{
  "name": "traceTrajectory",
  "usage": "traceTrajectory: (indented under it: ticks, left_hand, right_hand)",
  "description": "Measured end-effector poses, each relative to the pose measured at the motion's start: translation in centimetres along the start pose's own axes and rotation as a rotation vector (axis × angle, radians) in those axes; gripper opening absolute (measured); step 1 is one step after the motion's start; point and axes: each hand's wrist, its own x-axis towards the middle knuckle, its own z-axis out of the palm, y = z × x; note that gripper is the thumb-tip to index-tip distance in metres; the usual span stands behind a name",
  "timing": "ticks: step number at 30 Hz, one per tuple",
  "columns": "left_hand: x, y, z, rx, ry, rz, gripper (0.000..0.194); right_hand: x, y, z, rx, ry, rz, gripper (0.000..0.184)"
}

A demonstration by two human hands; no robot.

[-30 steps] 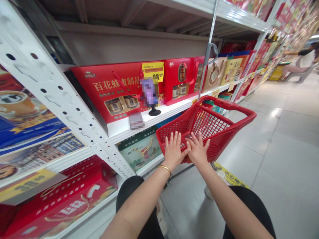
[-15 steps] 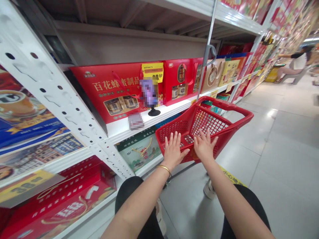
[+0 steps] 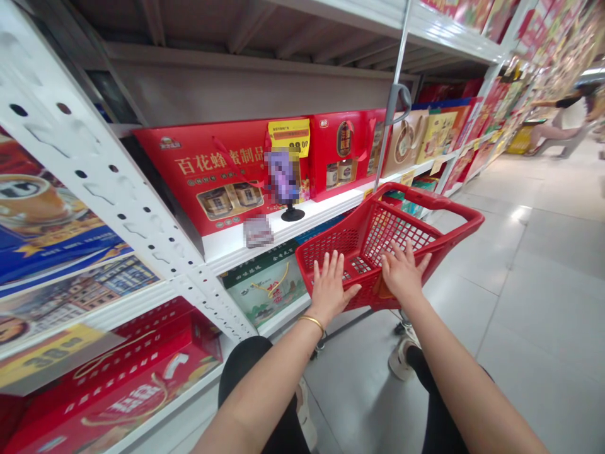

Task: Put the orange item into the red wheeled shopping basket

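Here, left hand [image 3: 329, 285], right hand [image 3: 403, 272]: grip splayed wide by red cart [image 3: 378, 232]; contact unclear.

Light glares off the floor [image 3: 543, 277]; the shelf underside [image 3: 198, 25] is dim; the far right seems smeared.

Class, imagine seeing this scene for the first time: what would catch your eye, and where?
Probably the red cart, just right of centre, with the left hand and right hand spread open at its near end. Further left, a big red box stands on a white shelf, a yellow tag at its right end.
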Motion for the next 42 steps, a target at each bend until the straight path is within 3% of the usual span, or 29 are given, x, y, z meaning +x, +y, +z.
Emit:
traceTrajectory:
  ticks: [3,7,10,14,17,23,26,31,34,39,42]
  left_hand:
    - [0.1,0.1,0.0,0.014,0.004,-0.012,0.094]
    - [0.1,0.2,-0.1,0.040,-0.004,-0.019,0.090]
    - [0.0,0.1,-0.1,0.042,-0.004,-0.014,0.091]
    - [0.0,0.0,0.0,0.020,0.005,0.001,0.094]
    - [0.0,0.1,0.0,0.013,0.013,-0.003,0.095]
    - [0.1,0.1,-0.2,0.036,-0.010,-0.012,0.091]
    - [0.0,0.1,-0.2,0.035,-0.010,-0.013,0.091]
    - [0.0,0.1,-0.2,0.004,0.000,-0.006,0.094]
    - [0.1,0.2,-0.3,0.004,-0.005,-0.013,0.096]
    - [0.1,0.3,-0.4,0.004,-0.027,-0.030,0.090]
    - [0.0,0.2,-0.3,0.008,-0.019,-0.030,0.092]
  right_hand:
    - [-1.8,-3.0,0.3,0.063,-0.029,-0.056,0.046]
    - [-4.3,-6.7,0.4,0.180,-0.128,-0.242,0.042]
    - [-3.6,-5.6,0.1,0.159,-0.139,-0.250,0.042]
    - [-0.8,-1.9,-0.2,0.050,-0.053,-0.039,0.044]
    - [-0.8,-2.3,0.0,0.030,-0.026,0.032,0.045]
    - [-4.9,-7.7,0.4,0.198,-0.150,-0.201,0.042]
    - [-4.3,-6.5,0.2,0.186,-0.159,-0.241,0.042]
    - [-0.9,-1.5,0.0,0.041,-0.040,-0.030,0.045]
    - [-1.3,-2.1,0.3,0.042,-0.010,-0.001,0.046]
    - [-4.4,-5.5,0.5,0.141,-0.114,-0.218,0.043]
    - [-3.4,-3.9,0.2,0.101,-0.114,-0.212,0.043]
